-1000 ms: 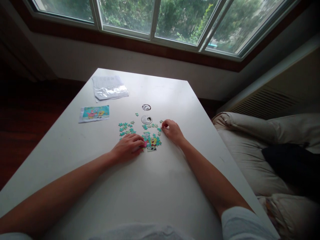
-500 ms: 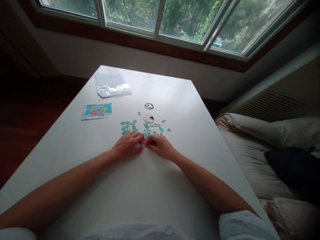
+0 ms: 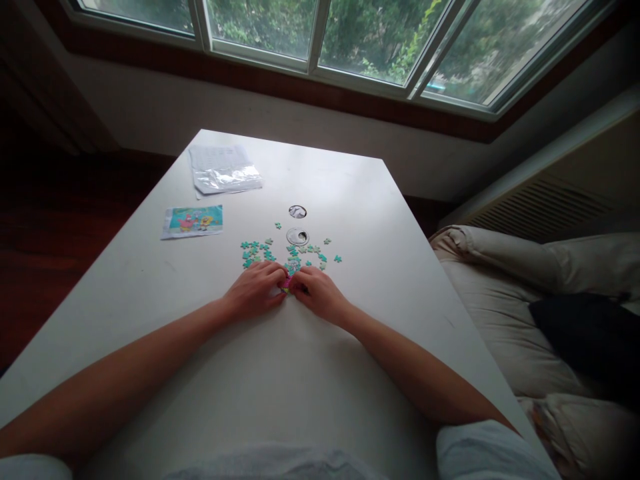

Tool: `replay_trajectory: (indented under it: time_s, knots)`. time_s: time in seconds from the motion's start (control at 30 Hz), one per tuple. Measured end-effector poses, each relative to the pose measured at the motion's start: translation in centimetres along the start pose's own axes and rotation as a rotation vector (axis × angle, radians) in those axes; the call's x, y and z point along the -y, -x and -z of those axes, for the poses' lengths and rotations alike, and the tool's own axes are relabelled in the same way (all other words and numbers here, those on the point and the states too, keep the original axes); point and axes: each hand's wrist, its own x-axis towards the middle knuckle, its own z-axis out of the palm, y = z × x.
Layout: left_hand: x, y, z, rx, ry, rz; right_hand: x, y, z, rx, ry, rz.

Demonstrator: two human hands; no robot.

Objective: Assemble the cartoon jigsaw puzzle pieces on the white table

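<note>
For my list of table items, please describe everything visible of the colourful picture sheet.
The picture sheet looks thin and paper-like, lying face up on the white table, nearer the person than the plastic sleeve. Its turquoise print shows a pink figure at left, a yellow one at right and a less clear one between; its left and bottom edges are white. Neither the left hand nor the right hand touches it.

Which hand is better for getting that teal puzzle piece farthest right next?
Probably the right hand: it's nearer that teal piece. The left hand is farther, and would have to reach past the right one.
</note>
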Motion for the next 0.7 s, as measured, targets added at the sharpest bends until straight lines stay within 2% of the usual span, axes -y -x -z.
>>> replay_trajectory:
  time_s: [0.17, 0.37, 0.6, 0.7]
  knots:
    - [-0.4, 0.1, 0.0, -0.005, -0.043, -0.019, -0.1, 0.0, 0.2, -0.016, 0.099, -0.017]
    - [-1.9, 0.4, 0.2, 0.041, -0.202, -0.034, -0.5, -0.2, 0.1, -0.043, 0.164, -0.053]
    - [-3.7, 0.6, 0.6, 0.071, -0.315, -0.07, -1.2, -0.3, 0.6, -0.045, 0.062, -0.048]
    - [-4.9, 0.8, 0.6, 0.086, -0.366, -0.089, -2.5, -0.6, 1.7, -0.135, 0.006, -0.113]
